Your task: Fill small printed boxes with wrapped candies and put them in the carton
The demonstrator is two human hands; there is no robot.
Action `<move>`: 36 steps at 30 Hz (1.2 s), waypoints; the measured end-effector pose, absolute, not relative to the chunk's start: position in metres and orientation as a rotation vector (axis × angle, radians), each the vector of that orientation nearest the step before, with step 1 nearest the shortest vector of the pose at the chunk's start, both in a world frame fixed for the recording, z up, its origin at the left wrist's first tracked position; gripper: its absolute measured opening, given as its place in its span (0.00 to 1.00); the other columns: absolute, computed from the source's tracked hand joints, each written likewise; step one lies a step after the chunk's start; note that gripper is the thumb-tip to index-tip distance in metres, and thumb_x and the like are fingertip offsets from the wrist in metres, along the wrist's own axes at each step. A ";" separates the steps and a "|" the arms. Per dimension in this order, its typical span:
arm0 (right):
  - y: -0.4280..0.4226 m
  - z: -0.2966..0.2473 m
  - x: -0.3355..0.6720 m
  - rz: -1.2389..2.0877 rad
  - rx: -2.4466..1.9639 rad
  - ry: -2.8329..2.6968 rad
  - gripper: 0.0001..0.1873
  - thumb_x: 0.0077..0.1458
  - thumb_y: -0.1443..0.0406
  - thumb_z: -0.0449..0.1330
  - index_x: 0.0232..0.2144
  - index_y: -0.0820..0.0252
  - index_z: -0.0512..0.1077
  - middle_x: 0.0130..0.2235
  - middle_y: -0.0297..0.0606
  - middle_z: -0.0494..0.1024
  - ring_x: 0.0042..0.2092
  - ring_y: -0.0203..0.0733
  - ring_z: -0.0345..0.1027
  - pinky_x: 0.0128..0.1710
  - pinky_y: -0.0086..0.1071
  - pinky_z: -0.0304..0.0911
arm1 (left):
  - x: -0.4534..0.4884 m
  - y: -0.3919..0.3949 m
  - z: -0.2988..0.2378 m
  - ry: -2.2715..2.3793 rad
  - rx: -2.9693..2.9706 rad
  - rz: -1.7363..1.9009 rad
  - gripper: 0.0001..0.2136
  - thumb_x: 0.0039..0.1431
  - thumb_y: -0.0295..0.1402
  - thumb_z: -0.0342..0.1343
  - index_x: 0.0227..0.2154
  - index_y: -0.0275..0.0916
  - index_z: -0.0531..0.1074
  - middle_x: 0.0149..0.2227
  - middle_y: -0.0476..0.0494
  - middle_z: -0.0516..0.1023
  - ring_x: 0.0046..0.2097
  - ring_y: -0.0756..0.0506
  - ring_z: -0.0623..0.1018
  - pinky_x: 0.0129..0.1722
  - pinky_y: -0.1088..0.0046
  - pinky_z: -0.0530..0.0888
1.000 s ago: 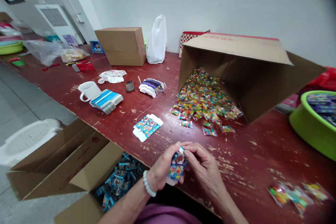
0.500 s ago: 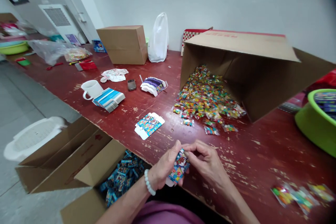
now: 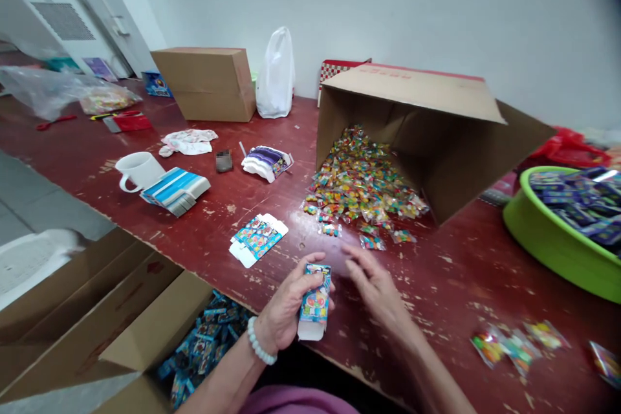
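Note:
My left hand [image 3: 286,304], with a pale bead bracelet at the wrist, is closed around a small blue candy box [image 3: 315,301]. The box is folded into shape, and a white flap sticks out at its near end. To the right, my right hand [image 3: 371,278] is off the box, fingers apart and slightly blurred, holding nothing that I can see. Just beyond it lie small clear candy packets [image 3: 372,242], spilling from a large cardboard carton [image 3: 466,168] on its side. A flat, unfolded blue box [image 3: 259,238] rests on the table left of my hands.
Below the table edge, an open carton [image 3: 150,310] holds many blue boxes. At right stands a green basin [image 3: 548,252] of purple boxes, near several loose packets [image 3: 519,349]. A white mug [image 3: 140,171], stacked blue cartons [image 3: 175,191] and purple cartons [image 3: 266,163] occupy the left side.
My right hand has let go of the box and moved away from it toward the packets. The box now stands more upright in my left hand. The view has turned to the right.

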State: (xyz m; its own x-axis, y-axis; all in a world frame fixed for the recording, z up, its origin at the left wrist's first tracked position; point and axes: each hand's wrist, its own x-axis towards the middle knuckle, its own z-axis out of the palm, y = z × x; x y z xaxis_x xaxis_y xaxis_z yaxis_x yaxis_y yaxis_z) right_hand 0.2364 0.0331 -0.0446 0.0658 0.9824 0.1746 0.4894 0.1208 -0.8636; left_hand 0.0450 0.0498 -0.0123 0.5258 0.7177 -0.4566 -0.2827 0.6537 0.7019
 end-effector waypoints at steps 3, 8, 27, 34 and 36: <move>0.057 -0.056 0.298 0.137 -1.956 -1.578 0.22 0.62 0.63 0.49 0.56 0.60 0.67 0.56 0.46 0.72 0.57 0.48 0.63 0.57 0.43 0.59 | 0.037 0.054 -0.013 0.842 0.715 0.660 0.23 0.53 0.34 0.63 0.51 0.39 0.65 0.41 0.42 0.77 0.37 0.48 0.76 0.37 0.73 0.73; 0.074 -0.079 0.355 0.046 -2.156 -1.581 0.20 0.58 0.66 0.52 0.51 0.63 0.72 0.53 0.53 0.73 0.53 0.59 0.64 0.50 0.51 0.61 | 0.018 0.061 -0.023 1.025 1.028 0.688 0.26 0.46 0.30 0.66 0.50 0.39 0.67 0.42 0.43 0.76 0.40 0.46 0.74 0.41 0.71 0.72; 0.002 -0.016 0.234 0.813 -1.419 -0.976 0.19 0.57 0.55 0.61 0.47 0.56 0.67 0.34 0.35 0.74 0.34 0.39 0.70 0.35 0.31 0.67 | 0.011 0.060 -0.007 0.927 0.657 0.862 0.23 0.50 0.30 0.67 0.48 0.42 0.65 0.35 0.49 0.75 0.34 0.48 0.77 0.35 0.69 0.78; -0.015 -0.019 0.203 0.772 -1.392 -1.200 0.13 0.60 0.60 0.59 0.46 0.57 0.69 0.37 0.37 0.74 0.36 0.39 0.69 0.36 0.30 0.65 | 0.014 0.044 -0.015 0.895 0.518 0.755 0.19 0.48 0.26 0.67 0.39 0.40 0.63 0.32 0.49 0.76 0.30 0.47 0.78 0.25 0.72 0.78; -0.015 -0.019 0.211 0.798 -1.364 -1.316 0.12 0.61 0.61 0.57 0.47 0.56 0.70 0.39 0.38 0.75 0.39 0.41 0.70 0.38 0.31 0.66 | 0.013 0.039 -0.017 0.817 0.539 0.637 0.19 0.47 0.26 0.67 0.38 0.40 0.63 0.33 0.48 0.76 0.28 0.47 0.78 0.22 0.74 0.76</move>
State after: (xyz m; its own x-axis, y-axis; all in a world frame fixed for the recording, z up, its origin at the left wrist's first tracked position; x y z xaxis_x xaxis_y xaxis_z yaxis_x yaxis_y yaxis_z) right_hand 0.2106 -0.0148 -0.0191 0.1787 0.9657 0.1881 0.2793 0.1335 -0.9509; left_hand 0.0131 0.0391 -0.0170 0.5215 0.6981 -0.4906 -0.3058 0.6898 0.6563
